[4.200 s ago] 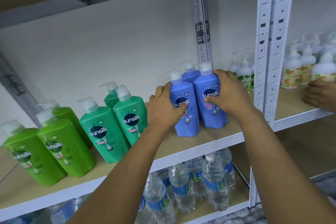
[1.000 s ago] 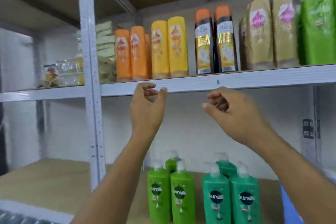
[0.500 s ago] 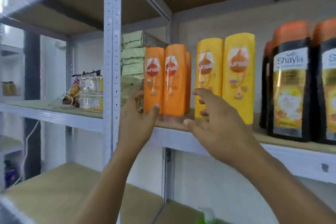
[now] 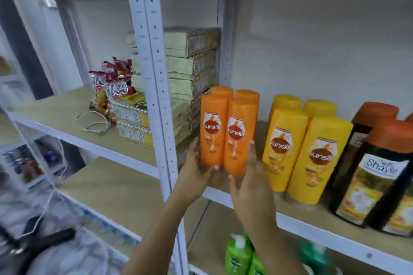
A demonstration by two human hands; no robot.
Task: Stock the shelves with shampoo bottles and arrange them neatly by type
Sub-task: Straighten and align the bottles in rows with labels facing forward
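Left hand (image 4: 194,171) and right hand (image 4: 250,176) clamp the front two orange plastic Sunsilk bottles (image 4: 225,134) from nine and three o'clock, probably squaring them together.

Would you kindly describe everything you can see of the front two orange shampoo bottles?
The front two orange shampoo bottles are glossy plastic, tall with rounded tops, each bearing a Sunsilk label with a dark red emblem. They stand upright, side by side and touching, near the front edge of the shelf, ahead of two more orange bottles. The left hand holds the left one's lower side; the right hand holds the right one's.
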